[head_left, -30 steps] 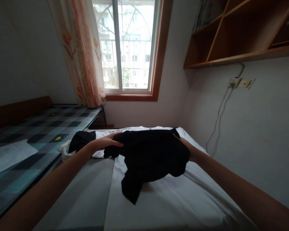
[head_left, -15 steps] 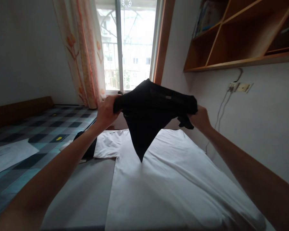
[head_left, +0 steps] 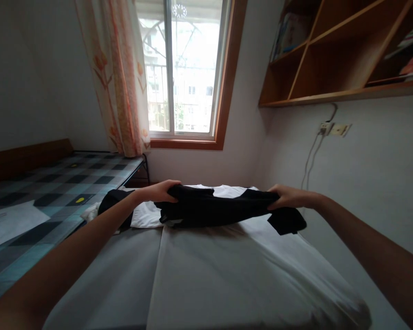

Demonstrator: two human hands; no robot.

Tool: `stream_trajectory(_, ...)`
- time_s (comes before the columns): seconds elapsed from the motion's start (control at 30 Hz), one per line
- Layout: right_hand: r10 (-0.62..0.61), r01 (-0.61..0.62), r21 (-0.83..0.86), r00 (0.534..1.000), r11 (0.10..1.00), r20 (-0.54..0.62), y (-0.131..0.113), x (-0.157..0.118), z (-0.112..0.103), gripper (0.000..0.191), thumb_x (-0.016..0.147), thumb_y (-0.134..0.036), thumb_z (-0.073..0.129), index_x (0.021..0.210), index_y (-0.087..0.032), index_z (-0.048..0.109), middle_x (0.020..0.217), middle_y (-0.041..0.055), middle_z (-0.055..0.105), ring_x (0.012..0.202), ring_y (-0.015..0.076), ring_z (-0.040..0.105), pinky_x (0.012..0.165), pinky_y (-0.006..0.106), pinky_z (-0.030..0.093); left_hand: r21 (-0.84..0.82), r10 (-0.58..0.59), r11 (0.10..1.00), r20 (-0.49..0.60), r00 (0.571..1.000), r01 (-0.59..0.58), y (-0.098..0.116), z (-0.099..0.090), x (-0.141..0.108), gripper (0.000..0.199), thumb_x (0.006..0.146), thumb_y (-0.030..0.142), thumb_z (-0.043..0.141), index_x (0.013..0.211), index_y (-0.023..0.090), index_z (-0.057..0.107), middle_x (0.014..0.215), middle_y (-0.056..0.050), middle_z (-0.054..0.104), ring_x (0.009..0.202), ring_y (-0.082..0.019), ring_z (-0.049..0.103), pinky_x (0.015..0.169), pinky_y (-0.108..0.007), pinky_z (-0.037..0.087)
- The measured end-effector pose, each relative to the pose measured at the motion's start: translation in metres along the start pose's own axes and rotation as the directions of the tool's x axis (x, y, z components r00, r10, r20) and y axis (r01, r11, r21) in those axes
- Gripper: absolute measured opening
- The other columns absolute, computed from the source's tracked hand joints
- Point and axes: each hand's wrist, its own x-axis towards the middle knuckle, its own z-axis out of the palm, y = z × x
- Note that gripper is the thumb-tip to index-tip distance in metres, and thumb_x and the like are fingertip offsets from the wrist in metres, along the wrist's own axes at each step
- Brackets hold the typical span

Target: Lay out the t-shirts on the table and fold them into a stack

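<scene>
A black garment (head_left: pixel 220 208) is stretched sideways between my two hands, low over a white shirt (head_left: pixel 206 270) spread on a grey surface (head_left: pixel 106 270). My left hand (head_left: pixel 160 190) is closed on its left end, thumb and fingers pinching the cloth. At the other end, my right hand (head_left: pixel 287 197) grips the fabric, and a loose black flap hangs below it. The garment hides part of the white shirt behind it. Beside my left forearm lies another dark cloth (head_left: pixel 113 199), partly covered by the arm.
To the left is a bed with a checked cover (head_left: pixel 69 172) and a white paper (head_left: pixel 13 224) on it. A curtain (head_left: pixel 122 91) hangs by the window (head_left: pixel 192 82). Wooden shelves (head_left: pixel 340 59) and a socket with cables (head_left: pixel 325 128) are on the right wall.
Both hands have lowered with the black garment from window height to just above the white shirt. The garment's hanging point no longer shows, and it now forms a long, low band.
</scene>
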Motion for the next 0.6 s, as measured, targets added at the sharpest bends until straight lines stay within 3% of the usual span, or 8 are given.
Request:
stream_trajectory(0.07, -0.043, 0.056, 0.038, 0.962, 0.998, -0.270, 0.004, 0.008, 0.000, 0.039, 0.057, -0.047, 0.077, 0.080, -0.016, 0.071, 0.072, 0.0018, 0.068, 0.076, 0.0238, 0.063, 0.071, 0.034, 0.051, -0.031, 0.004, 0.999, -0.084, 0.996, -0.006, 0.003, -0.005, 0.008, 0.048, 0.062, 0.038, 0.074, 0.103, 0.017, 0.062, 0.092, -0.002, 0.064, 0.089, -0.021, 0.059, 0.078, -0.028, 0.050)
stream_trajectory(0.13, -0.068, 0.168, 0.133, 0.832, 0.977, -0.550, 0.004, 0.018, 0.002, 0.043, 0.062, -0.048, 0.072, 0.091, -0.017, 0.068, 0.079, 0.0024, 0.068, 0.079, 0.0225, 0.062, 0.073, 0.035, 0.051, -0.024, 0.026, 0.999, -0.211, 0.977, -0.032, 0.006, -0.010, 0.017, 0.049, 0.061, 0.037, 0.075, 0.102, 0.015, 0.060, 0.088, -0.001, 0.063, 0.084, -0.020, 0.058, 0.074, -0.028, 0.050)
stream_trajectory(0.2, -0.042, 0.298, 0.256, 0.722, 0.919, -0.690, 0.000, 0.026, 0.009, 0.046, 0.068, -0.050, 0.067, 0.102, -0.020, 0.062, 0.084, 0.0022, 0.067, 0.080, 0.0214, 0.062, 0.072, 0.035, 0.052, 0.015, 0.047, 0.999, -0.321, 0.946, -0.045, 0.008, -0.011, 0.024, 0.053, 0.056, 0.035, 0.078, 0.101, 0.014, 0.060, 0.085, 0.000, 0.062, 0.083, -0.019, 0.057, 0.074, -0.028, 0.050)
stream_trajectory(0.23, -0.017, 0.345, 0.321, 0.704, 0.882, -0.710, -0.003, 0.029, 0.013, 0.046, 0.069, -0.050, 0.065, 0.105, -0.021, 0.060, 0.085, 0.0019, 0.066, 0.080, 0.0210, 0.062, 0.071, 0.035, 0.053, 0.034, 0.049, 0.999, -0.338, 0.940, -0.040, 0.009, -0.011, 0.026, 0.051, 0.054, 0.035, 0.079, 0.098, 0.014, 0.062, 0.082, 0.001, 0.062, 0.082, -0.019, 0.057, 0.073, -0.028, 0.049)
stream_trajectory(0.3, 0.031, 0.380, 0.436, 0.723, 0.816, -0.690, -0.010, 0.031, 0.022, 0.044, 0.071, -0.049, 0.063, 0.107, -0.024, 0.057, 0.083, 0.0014, 0.065, 0.076, 0.0202, 0.062, 0.068, 0.036, 0.053, 0.051, 0.021, 0.999, -0.320, 0.947, -0.005, 0.010, -0.009, 0.028, 0.041, 0.054, 0.034, 0.078, 0.087, 0.013, 0.064, 0.073, 0.002, 0.060, 0.078, -0.020, 0.057, 0.071, -0.028, 0.049)
stream_trajectory(0.37, 0.053, 0.337, 0.517, 0.798, 0.787, -0.600, -0.016, 0.025, 0.026, 0.041, 0.070, -0.047, 0.066, 0.102, -0.024, 0.056, 0.075, 0.0007, 0.063, 0.068, 0.0194, 0.061, 0.064, 0.037, 0.054, 0.007, -0.041, 0.999, -0.297, 0.954, 0.045, 0.012, -0.008, 0.025, 0.030, 0.060, 0.036, 0.074, 0.078, 0.013, 0.065, 0.067, 0.002, 0.059, 0.074, -0.019, 0.058, 0.069, -0.028, 0.049)
stream_trajectory(0.5, 0.051, 0.100, 0.486, 0.956, 0.868, -0.288, -0.024, -0.009, 0.008, 0.042, 0.061, -0.049, 0.076, 0.087, -0.021, 0.058, 0.060, 0.0007, 0.059, 0.049, 0.0168, 0.055, 0.049, 0.035, 0.050, -0.299, -0.177, 0.942, -0.065, 0.982, 0.150, 0.026, -0.023, 0.003, 0.036, 0.066, 0.039, 0.072, 0.092, 0.016, 0.069, 0.080, -0.002, 0.069, 0.078, -0.021, 0.064, 0.069, -0.030, 0.053)
stream_trajectory(0.6, 0.014, 0.129, 0.458, 0.955, 0.879, -0.297, -0.026, -0.042, -0.019, 0.039, 0.064, -0.057, 0.072, 0.074, -0.023, 0.058, 0.048, -0.0003, 0.053, 0.041, 0.0140, 0.049, 0.044, 0.032, 0.041, -0.431, -0.218, 0.882, -0.019, 0.976, 0.188, 0.048, -0.043, -0.021, 0.048, 0.063, 0.041, 0.077, 0.105, 0.019, 0.069, 0.089, -0.004, 0.072, 0.083, -0.024, 0.067, 0.072, -0.033, 0.056)
